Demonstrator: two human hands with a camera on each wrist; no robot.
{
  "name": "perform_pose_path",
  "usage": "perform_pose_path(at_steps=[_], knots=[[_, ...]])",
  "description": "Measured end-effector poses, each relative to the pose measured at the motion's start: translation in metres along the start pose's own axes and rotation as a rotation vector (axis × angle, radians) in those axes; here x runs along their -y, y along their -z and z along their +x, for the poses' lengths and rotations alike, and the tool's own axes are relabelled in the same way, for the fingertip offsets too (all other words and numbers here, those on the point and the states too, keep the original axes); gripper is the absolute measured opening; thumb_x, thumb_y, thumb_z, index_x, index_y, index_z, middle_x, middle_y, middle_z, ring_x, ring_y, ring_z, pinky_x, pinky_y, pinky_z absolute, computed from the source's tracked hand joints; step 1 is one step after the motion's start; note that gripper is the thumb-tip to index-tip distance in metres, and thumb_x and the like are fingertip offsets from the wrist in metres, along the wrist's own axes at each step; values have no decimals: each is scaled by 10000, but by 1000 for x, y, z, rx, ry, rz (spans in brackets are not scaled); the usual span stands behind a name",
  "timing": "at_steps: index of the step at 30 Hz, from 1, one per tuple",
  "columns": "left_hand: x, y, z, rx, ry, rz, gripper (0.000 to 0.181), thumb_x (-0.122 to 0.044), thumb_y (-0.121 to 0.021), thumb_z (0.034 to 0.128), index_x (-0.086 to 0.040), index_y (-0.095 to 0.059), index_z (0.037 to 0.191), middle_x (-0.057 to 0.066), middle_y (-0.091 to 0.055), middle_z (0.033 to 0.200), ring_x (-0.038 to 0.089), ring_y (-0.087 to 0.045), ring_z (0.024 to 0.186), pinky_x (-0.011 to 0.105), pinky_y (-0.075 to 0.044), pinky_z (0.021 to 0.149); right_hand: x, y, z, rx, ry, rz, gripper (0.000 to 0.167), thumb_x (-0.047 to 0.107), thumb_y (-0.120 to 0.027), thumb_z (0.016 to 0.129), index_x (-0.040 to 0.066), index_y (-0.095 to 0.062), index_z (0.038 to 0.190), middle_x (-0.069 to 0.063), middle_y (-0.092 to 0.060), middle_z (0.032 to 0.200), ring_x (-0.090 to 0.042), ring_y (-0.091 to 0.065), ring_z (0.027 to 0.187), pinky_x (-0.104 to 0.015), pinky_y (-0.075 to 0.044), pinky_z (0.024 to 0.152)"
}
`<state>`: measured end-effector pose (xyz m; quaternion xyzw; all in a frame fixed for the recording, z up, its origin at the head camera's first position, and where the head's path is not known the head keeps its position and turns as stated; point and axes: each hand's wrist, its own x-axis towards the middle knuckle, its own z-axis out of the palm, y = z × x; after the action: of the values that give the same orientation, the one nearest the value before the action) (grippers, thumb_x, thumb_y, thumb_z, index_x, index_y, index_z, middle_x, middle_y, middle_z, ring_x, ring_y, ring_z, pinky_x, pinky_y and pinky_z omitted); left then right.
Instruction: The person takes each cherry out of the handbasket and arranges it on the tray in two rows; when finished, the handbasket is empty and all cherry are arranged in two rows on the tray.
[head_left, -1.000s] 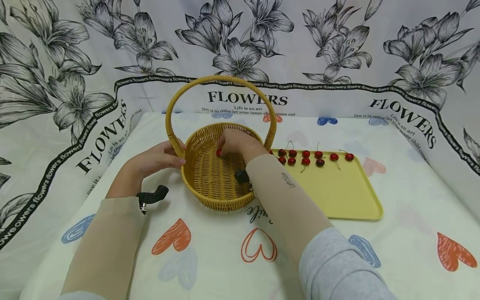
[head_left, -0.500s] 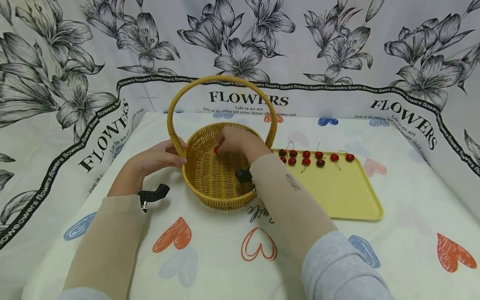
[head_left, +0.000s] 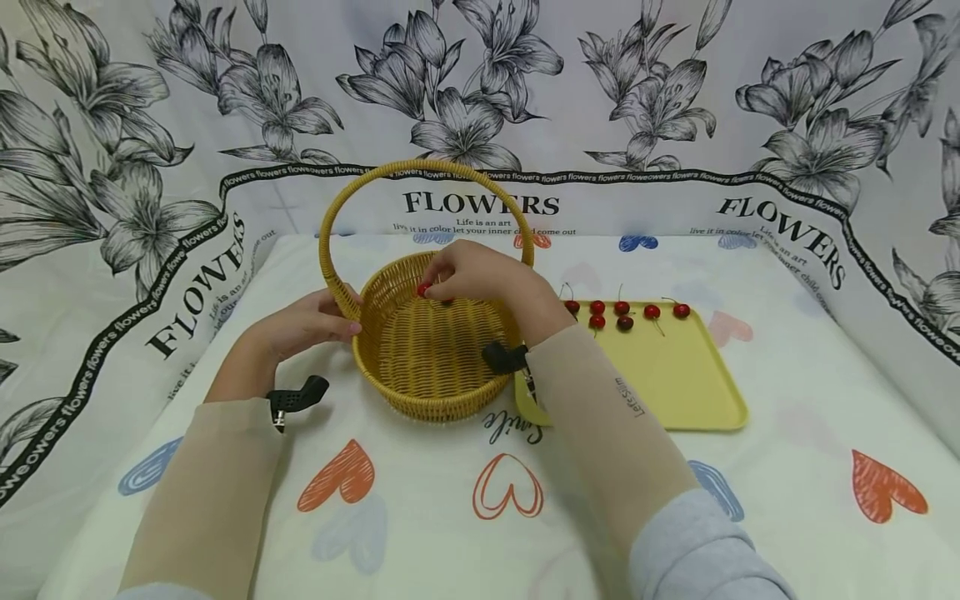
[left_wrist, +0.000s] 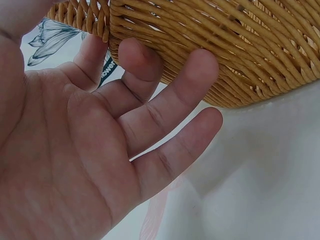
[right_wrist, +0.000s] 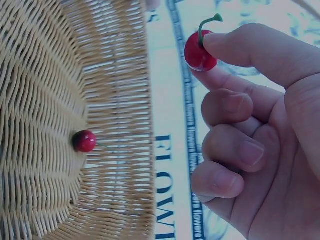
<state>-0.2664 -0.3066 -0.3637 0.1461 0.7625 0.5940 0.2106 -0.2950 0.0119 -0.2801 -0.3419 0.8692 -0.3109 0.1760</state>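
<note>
A woven wicker basket [head_left: 435, 404] with a tall arched handle stands on the cloth. My left hand [head_left: 303, 327] holds its left side at the foot of the handle, thumb in front. In the left wrist view several fingers [left_wrist: 172, 95] lie spread by the wicker wall. Over the basket my right hand [head_left: 480, 275] pinches a red cherry [right_wrist: 200, 52] by thumb and forefinger, its green stem upward; the other fingers are curled in. A second cherry [right_wrist: 85, 141] lies inside the basket near the wall.
A yellow tray [head_left: 675, 383] lies right of the basket, partly behind my right forearm. Several cherries [head_left: 625, 323] with stems stand in two rows along its far side. A printed floral cloth [head_left: 630, 200] hangs at the back.
My right hand has lifted a little and its wrist has shifted right, the cherry still pinched. A cherry in the basket now shows beneath it. The left hand keeps its hold; the head view shifts slightly.
</note>
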Motion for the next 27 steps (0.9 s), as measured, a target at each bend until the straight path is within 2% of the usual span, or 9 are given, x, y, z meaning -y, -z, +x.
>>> perform_pose_path(at_steps=[7, 10, 17, 22, 27], knots=[[3, -4, 0, -6, 9, 1, 377, 0, -658, 936, -32, -452, 1250, 66, -674, 1086, 201, -652, 1006, 371, -540, 902, -4, -6, -34, -74, 67, 63, 160, 227, -692, 974, 142, -729, 1105, -59, -600, 845, -198, -507, 780, -321, -430, 699], [4, -5, 0, -6, 2, -6, 362, 3, -656, 938, -34, -458, 1239, 74, -672, 1088, 199, -654, 995, 353, -549, 880, -7, -7, -50, -116, 60, 100, 163, 214, -702, 967, 139, -720, 1111, -64, -576, 829, -199, -504, 766, -325, -423, 682], [6, -2, 1, -2, -15, -5, 336, 1, -660, 947, -50, -487, 1230, 49, -677, 1086, 201, -651, 999, 367, -557, 873, -19, 1, -85, -169, -11, 178, 204, 234, -704, 968, 179, -705, 1164, -91, -599, 887, -245, -523, 718, -355, -434, 589], [0, -3, 2, -14, -1, -6, 343, -7, -675, 940, -46, -496, 1231, 48, -681, 1089, 204, -650, 1017, 362, -556, 880, -35, 10, -105, -194, -67, 202, 200, 239, -701, 957, 197, -701, 1152, -89, -655, 913, -310, -561, 676, -348, -423, 534], [-3, -4, 2, -9, -5, -11, 329, 14, -656, 940, -39, -488, 1219, 42, -673, 1067, 199, -651, 999, 358, -559, 868, -53, 20, -120, -195, -151, 239, 217, 232, -690, 974, 174, -695, 1183, -92, -714, 939, -286, -589, 723, -367, -451, 562]])
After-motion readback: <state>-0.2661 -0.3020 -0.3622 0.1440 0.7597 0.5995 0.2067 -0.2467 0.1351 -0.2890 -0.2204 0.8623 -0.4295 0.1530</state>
